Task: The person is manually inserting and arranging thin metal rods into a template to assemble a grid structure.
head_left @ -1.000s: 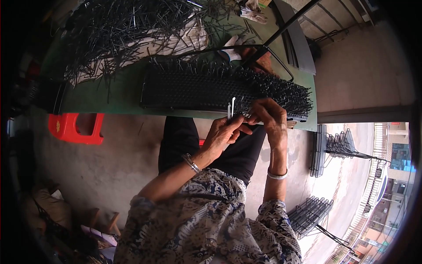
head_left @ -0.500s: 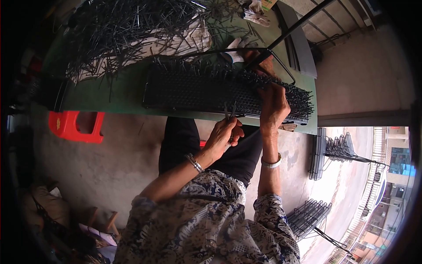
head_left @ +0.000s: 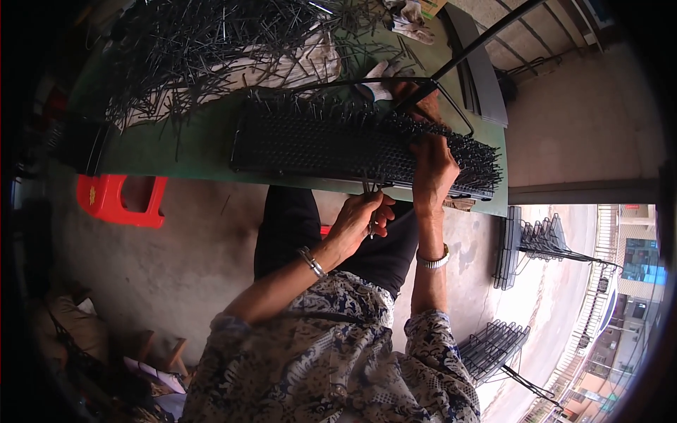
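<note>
A long black perforated rack (head_left: 317, 144) lies along the front edge of the green table. Thin dark pins (head_left: 479, 158) stand packed in its right end and along its far side. My left hand (head_left: 361, 215) is closed around a few thin pins, whose tips stick up just in front of the rack's near edge. Over the right part of the rack, my right hand (head_left: 434, 175) pinches down among the holes with fingers bunched. Whatever is between those fingertips is hidden. Another person's hand (head_left: 423, 102), with a white glove cuff beside it, reaches the far side of the rack.
A big heap of loose black pins (head_left: 211, 56) covers a pale cloth (head_left: 303, 67) on the green table (head_left: 148, 158). A black metal frame (head_left: 451, 106) rises at the far right. A red stool (head_left: 120, 204) stands at left; wire racks (head_left: 493, 349) stand at right.
My right hand has shifted slightly left along the rack. My left hand has turned a little, and the pins in it sit a bit lower.
</note>
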A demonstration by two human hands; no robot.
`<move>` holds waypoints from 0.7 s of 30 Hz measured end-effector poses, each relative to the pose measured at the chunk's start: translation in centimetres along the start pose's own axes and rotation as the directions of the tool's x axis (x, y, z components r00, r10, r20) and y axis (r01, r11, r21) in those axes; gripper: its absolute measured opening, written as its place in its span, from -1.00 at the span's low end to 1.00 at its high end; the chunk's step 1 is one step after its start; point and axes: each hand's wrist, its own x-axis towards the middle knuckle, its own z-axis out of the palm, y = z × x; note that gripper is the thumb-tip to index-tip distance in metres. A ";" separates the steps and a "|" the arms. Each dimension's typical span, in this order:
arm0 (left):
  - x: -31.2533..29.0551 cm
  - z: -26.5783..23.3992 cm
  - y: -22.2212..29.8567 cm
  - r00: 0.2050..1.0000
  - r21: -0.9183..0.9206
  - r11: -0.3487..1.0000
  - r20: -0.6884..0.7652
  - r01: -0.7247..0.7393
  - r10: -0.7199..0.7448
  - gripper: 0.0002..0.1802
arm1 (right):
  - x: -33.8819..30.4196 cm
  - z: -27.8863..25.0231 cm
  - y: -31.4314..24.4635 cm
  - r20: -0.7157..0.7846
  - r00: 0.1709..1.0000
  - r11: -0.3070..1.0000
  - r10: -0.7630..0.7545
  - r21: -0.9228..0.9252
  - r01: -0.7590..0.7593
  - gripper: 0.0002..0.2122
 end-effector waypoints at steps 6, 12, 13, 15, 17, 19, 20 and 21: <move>-1.3 0.3 1.3 0.997 0.054 0.996 -0.035 0.073 -0.071 -0.61 | 1.3 -0.1 0.0 0.078 0.996 0.999 -0.035 -0.010 0.036 -0.93; -2.4 -0.7 2.6 0.995 0.055 0.998 -0.091 -0.038 0.043 -0.55 | 1.1 0.2 0.0 0.073 0.997 0.999 -0.003 0.054 -0.001 -0.92; -2.7 -0.9 2.9 0.991 0.060 0.996 -0.119 -0.059 0.066 -0.55 | 0.9 0.2 -0.2 0.041 0.997 0.995 -0.072 -0.069 0.075 -0.91; -2.9 -1.9 4.0 0.981 0.078 0.987 -0.127 -0.137 0.146 -0.59 | 0.8 0.2 0.0 0.015 0.989 0.970 -0.145 -0.193 0.146 -0.91; -3.6 -2.9 5.7 0.965 0.138 0.968 -0.125 -0.212 0.229 -0.62 | 0.8 0.4 0.4 0.031 0.996 0.976 -0.081 -0.202 0.086 -0.89; -4.4 -3.7 7.5 0.921 0.233 0.929 -0.198 -0.287 0.334 -0.63 | 0.9 0.7 0.3 0.031 0.996 0.968 -0.085 -0.234 0.090 -0.87; -4.7 -4.2 8.5 0.889 0.284 0.905 -0.242 -0.317 0.388 -0.64 | 1.0 0.6 0.3 0.028 0.996 0.959 -0.086 -0.270 0.090 -0.85; -4.9 -4.9 9.5 0.865 0.321 0.881 -0.254 -0.347 0.433 -0.64 | 0.9 0.6 0.5 0.024 0.996 0.959 -0.085 -0.270 0.089 -0.85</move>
